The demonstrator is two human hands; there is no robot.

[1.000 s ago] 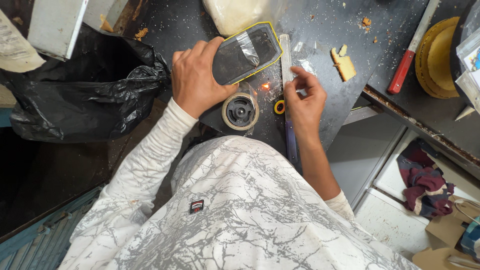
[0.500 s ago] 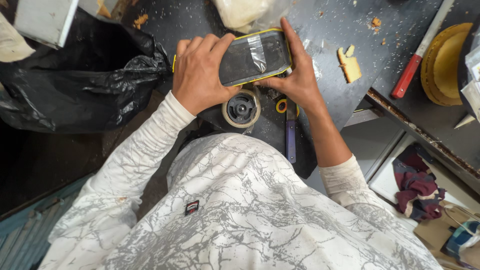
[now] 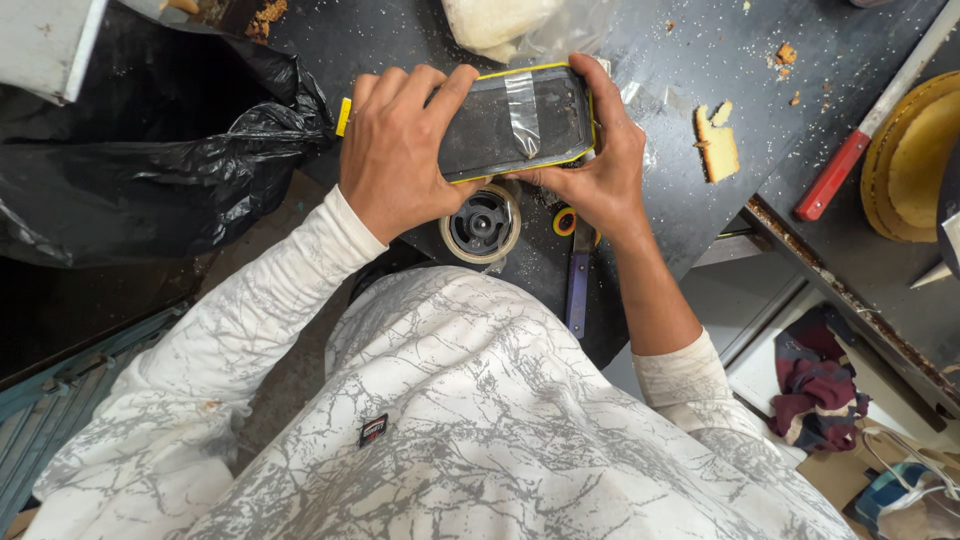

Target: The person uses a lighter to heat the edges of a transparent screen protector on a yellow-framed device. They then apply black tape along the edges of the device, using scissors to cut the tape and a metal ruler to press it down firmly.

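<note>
Head view: the left hand (image 3: 395,150) and the right hand (image 3: 600,165) both grip a flat yellow-edged case (image 3: 515,122) from its two short ends, above the dark table (image 3: 700,60). A tape roll (image 3: 481,222) lies just below it, near the table edge.

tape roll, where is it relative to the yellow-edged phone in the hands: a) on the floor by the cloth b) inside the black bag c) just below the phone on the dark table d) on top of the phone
c: the tape roll lies flat on the dark table just under the yellow-edged phone, which the left hand and right hand hold by its two ends.
</note>
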